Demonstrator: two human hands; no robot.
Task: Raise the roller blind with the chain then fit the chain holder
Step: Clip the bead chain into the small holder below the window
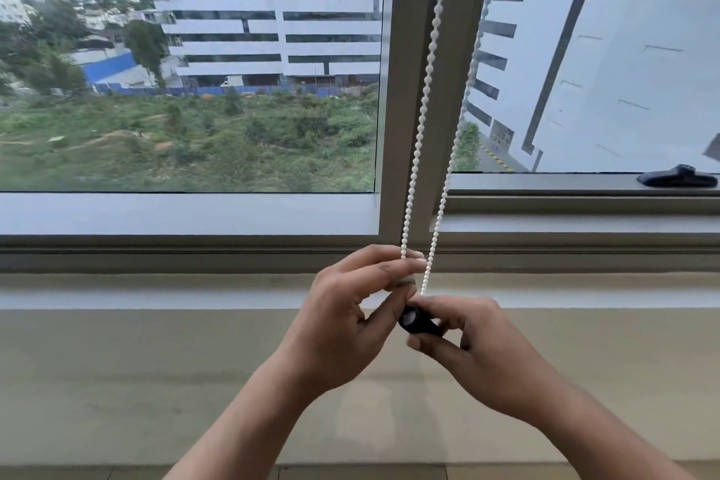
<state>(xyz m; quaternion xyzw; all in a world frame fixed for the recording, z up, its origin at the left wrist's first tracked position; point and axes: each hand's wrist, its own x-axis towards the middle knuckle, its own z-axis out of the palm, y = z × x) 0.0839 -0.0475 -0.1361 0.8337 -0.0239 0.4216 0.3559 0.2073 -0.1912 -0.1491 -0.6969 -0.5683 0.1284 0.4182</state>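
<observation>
Blind out of view, glass bare, so raising judged done; left hand (pixel 346 308) pinching chain (pixel 422 117) loop steady; right hand (pixel 473 339) closed round black holder (pixel 417 320) at loop bottom, likely for threading, below frame (pixel 409 90)

White beaded chain (pixel 422 105), black chain holder (pixel 419 320), grey-beige window frame (pixel 413 90), black window handle (pixel 677 177) far right, beige wall (pixel 156 382), white-and-grey striped building (pixel 272 12) outside.

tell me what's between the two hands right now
In the head view, the small black chain holder sits between the left hand and right hand, with the bottom of the white bead chain dropping to it.
</observation>
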